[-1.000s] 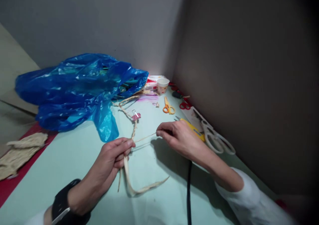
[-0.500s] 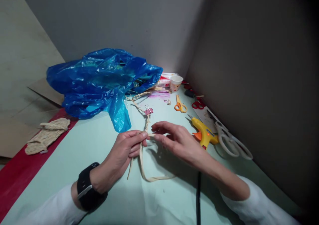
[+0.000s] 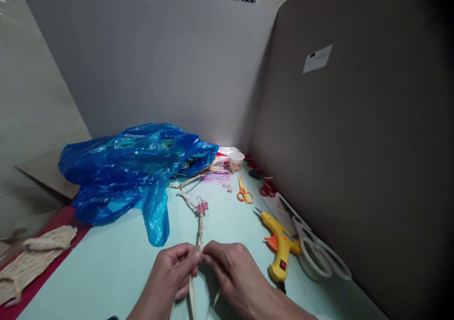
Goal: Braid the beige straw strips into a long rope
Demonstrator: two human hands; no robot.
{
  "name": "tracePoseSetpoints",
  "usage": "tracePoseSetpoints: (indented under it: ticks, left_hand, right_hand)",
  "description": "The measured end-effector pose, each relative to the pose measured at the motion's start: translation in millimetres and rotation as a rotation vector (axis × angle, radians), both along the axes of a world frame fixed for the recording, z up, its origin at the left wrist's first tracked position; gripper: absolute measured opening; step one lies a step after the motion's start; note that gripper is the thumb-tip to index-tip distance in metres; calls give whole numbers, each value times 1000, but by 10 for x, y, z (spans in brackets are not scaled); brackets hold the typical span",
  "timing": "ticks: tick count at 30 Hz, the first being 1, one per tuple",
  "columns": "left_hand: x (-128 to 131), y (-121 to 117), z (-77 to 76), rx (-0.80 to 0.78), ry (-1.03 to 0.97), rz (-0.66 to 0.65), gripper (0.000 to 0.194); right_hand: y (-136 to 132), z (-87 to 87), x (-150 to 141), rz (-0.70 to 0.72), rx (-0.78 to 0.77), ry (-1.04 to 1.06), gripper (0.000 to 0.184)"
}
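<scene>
A thin braid of pale straw-like strands (image 3: pixel 201 228) runs toward me from a pink binder clip (image 3: pixel 202 207) on the table. My left hand (image 3: pixel 172 272) pinches the braid's near end between thumb and fingers. Right beside it, my right hand (image 3: pixel 236 270) is closed, its thumb and fingertips pinching the strands at the same spot. Loose flat strands (image 3: pixel 192 295) hang below my hands toward the near edge of the view. Where the strands cross, my fingertips hide them.
A blue plastic bag (image 3: pixel 131 168) lies at the back left, a woven straw piece (image 3: pixel 39 258) at the left edge. On the right are a yellow glue gun (image 3: pixel 282 244), large white-handled scissors (image 3: pixel 315 249), small orange scissors (image 3: pixel 244 192) and a paper cup (image 3: pixel 236 161). Grey partitions (image 3: pixel 170 64) rise behind.
My view has tilted up, so everything sits lower. My right hand, held apart with a strand stretched between, has come in against my left hand at the braid.
</scene>
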State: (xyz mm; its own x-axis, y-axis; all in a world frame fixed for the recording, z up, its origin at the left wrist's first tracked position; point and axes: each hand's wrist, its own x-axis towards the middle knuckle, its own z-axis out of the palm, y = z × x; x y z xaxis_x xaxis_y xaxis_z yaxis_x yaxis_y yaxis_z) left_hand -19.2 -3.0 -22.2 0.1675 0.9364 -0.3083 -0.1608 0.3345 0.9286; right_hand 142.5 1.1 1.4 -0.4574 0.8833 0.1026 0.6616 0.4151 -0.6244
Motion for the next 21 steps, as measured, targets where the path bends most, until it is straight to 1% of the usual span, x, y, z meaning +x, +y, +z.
tracePoseSetpoints:
  ticks: [4, 8, 10, 13, 16, 19, 21]
  left_hand:
    - [30, -2, 10, 3, 84, 9, 48]
    - [55, -14, 55, 35, 148, 6, 49]
    - [58, -13, 69, 41, 155, 3, 48]
    - [53, -1, 58, 37, 157, -9, 46]
    - [46, 16, 16, 40, 176, -19, 46]
    - [46, 27, -26, 66, 199, -6, 45]
    - [49, 30, -42, 84, 197, -2, 44]
  right_hand:
    - [-2, -50, 20, 22, 48, -73, 21]
    - [4, -50, 42, 34, 18, -96, 22]
    - [11, -14, 54, 30, -19, -129, 21]
    - [46, 131, 91, 21, -62, -193, 23]
    - [171, 360, 143, 15, 5, -267, 24]
    - [416, 552, 168, 11, 99, -386, 22]
    - [632, 610, 142, 25, 172, -451, 21]
